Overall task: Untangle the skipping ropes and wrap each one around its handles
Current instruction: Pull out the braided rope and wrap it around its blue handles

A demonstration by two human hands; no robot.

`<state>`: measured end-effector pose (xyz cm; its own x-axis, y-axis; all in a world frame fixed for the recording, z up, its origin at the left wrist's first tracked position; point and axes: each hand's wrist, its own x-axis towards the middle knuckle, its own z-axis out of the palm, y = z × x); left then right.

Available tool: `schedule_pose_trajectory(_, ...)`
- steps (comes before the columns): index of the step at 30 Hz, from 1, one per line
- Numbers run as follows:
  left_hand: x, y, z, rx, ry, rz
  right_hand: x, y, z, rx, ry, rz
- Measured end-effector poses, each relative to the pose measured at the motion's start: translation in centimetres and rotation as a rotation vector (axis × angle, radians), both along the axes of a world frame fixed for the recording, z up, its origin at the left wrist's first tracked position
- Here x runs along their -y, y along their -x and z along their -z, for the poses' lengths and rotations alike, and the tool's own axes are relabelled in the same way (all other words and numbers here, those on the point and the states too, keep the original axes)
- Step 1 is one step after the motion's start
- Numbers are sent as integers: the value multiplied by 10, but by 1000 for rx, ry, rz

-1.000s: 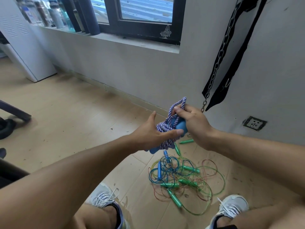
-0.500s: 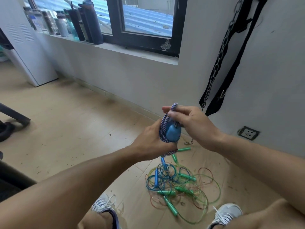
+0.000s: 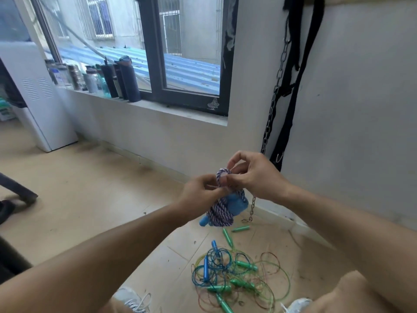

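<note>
A purple-and-white braided skipping rope (image 3: 220,212) is wound in coils around its blue handles (image 3: 237,205), held in the air in front of me. My left hand (image 3: 200,196) grips the top of the bundle. My right hand (image 3: 252,175) pinches a loop of the same rope just above the coils. On the floor below lies a tangle of thin ropes (image 3: 239,276) in blue, green and red, with several green handles (image 3: 246,266) and blue handles (image 3: 205,268) mixed in.
A metal chain (image 3: 274,105) and black straps (image 3: 291,86) hang on the wall at right, the chain's end dangling near the bundle. Bottles (image 3: 126,79) line the windowsill. A white cabinet (image 3: 38,102) stands at left. My shoes (image 3: 130,299) flank the tangle.
The view has tilted upward. My right hand moved off the handle end and now pinches a loop above the bundle. The coiled bundle hangs lower under my hands.
</note>
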<state>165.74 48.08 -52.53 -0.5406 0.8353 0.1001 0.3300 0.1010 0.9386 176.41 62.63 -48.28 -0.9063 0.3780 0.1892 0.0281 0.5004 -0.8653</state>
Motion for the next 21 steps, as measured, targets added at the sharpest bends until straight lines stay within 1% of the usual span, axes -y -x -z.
schedule_pose_trajectory(2,0,-6,-9,-111,-46,-119,0,-8,-6,-23,29,48)
schedule_pose_trajectory(3,-1,-9,-13,-117,-56,-148,-1,-11,-9,-30,27,68)
schedule_pose_trajectory(4,-2,-9,-16,-75,-67,-155,-1,-15,-12,-31,10,84)
schedule_pose_trajectory(6,-5,-9,-20,87,-66,-128,-5,-22,-15,18,-24,78)
schedule_pose_trajectory(8,-8,-8,-19,223,-37,-106,-11,-27,-13,159,-31,-2)
schedule_pose_trajectory(10,-12,-8,-12,286,-12,-134,-15,-29,0,345,-64,-121)
schedule_pose_trajectory(11,-15,-8,-6,308,-11,-154,-16,-28,11,401,-81,-151)
schedule_pose_trajectory(13,-20,-4,10,380,-17,-189,-15,-25,38,400,-41,-147)
schedule_pose_trajectory(15,-24,3,32,521,-32,-222,-11,-23,67,354,91,-121)
schedule_pose_trajectory(16,-26,7,43,604,-36,-239,-9,-22,81,351,113,-118)
schedule_pose_trajectory(17,-28,11,52,665,-26,-253,-8,-18,92,360,89,-121)
schedule_pose_trajectory(19,-35,20,65,705,20,-267,-9,-7,113,359,71,-131)
schedule_pose_trajectory(21,-44,27,71,687,59,-259,-12,4,128,332,91,-79)
